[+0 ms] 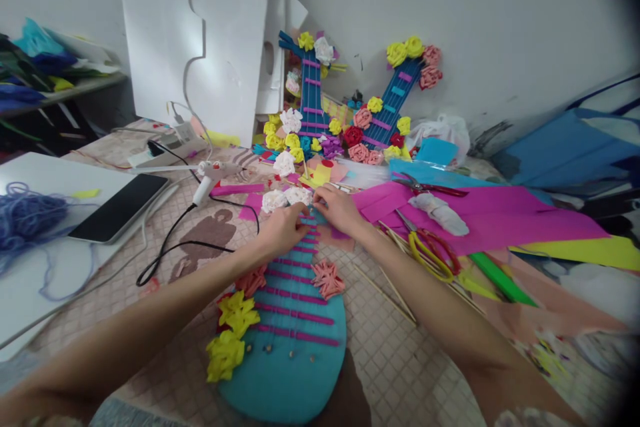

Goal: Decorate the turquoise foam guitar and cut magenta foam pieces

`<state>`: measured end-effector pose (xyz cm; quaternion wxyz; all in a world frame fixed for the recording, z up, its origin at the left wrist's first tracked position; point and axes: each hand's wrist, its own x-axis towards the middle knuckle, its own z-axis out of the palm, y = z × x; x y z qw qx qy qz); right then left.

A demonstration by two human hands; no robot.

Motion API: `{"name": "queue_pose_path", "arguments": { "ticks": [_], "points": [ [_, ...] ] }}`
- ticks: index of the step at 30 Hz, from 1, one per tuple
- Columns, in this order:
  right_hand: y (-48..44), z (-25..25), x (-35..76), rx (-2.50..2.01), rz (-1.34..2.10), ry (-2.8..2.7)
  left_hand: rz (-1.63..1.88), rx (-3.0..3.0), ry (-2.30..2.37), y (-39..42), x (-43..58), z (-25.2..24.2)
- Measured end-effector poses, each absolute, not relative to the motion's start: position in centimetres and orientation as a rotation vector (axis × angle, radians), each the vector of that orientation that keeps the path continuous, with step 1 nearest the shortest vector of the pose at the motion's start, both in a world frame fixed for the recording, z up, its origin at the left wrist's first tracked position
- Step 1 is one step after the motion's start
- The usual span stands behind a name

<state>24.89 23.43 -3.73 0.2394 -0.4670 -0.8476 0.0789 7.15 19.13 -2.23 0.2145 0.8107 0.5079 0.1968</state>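
Observation:
A blue guitar-shaped craft piece (300, 380) lies on the table in front of me, its round body nearest and its neck pointing away. Magenta strips cross it, and thin strings run lengthwise from small beads low on the body. Yellow paper flowers (233, 333) and a coral paper flower (329, 279) sit along its edges. My left hand (284, 233) rests over the neck, fingers pinched together. At the neck's far end, beside white paper flowers (285, 198), my right hand (340, 210) is also closed in a pinch. Whatever the fingertips hold is too small to make out.
Left are a hot glue gun (210, 180) with its cord, a phone (120, 207) and purple yarn (33, 217). Scissors (431, 253), pliers (430, 187), wooden sticks and magenta paper (500, 213) lie right. Two flowered guitar crafts (313, 97) lean against the wall.

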Motion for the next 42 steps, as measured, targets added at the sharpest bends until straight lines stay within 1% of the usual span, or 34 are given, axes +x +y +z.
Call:
{"name": "queue_pose_path", "arguments": {
  "ticks": [4,13,21,29,33,39,42],
  "points": [
    [23.0,-3.7,24.7,-1.322,0.134,-2.356,0.51,2.307,1.42,19.1,7.2,-2.3],
    [22.6,-4.0,24.6,-1.316,0.025,-2.418,0.303,2.405,1.452,19.2,7.7,-1.4],
    [20.3,-3.6,25.9,-1.285,-0.044,-2.512,0.257,2.422,1.401,19.4,7.8,-0.9],
    [18.1,-4.4,25.8,-1.36,-0.101,-2.532,0.264,2.448,1.385,19.7,7.9,-1.1],
    [18.0,-5.1,25.7,-1.371,-0.038,-2.537,0.278,2.447,1.405,19.4,7.9,-1.3],
    [17.7,-4.9,25.6,-1.389,-0.015,-2.536,0.411,2.37,1.466,19.3,7.7,-1.3],
    [17.6,-4.8,25.5,-1.404,-0.056,-2.538,0.52,2.458,1.513,20.0,7.9,-0.7]
  ]
}}
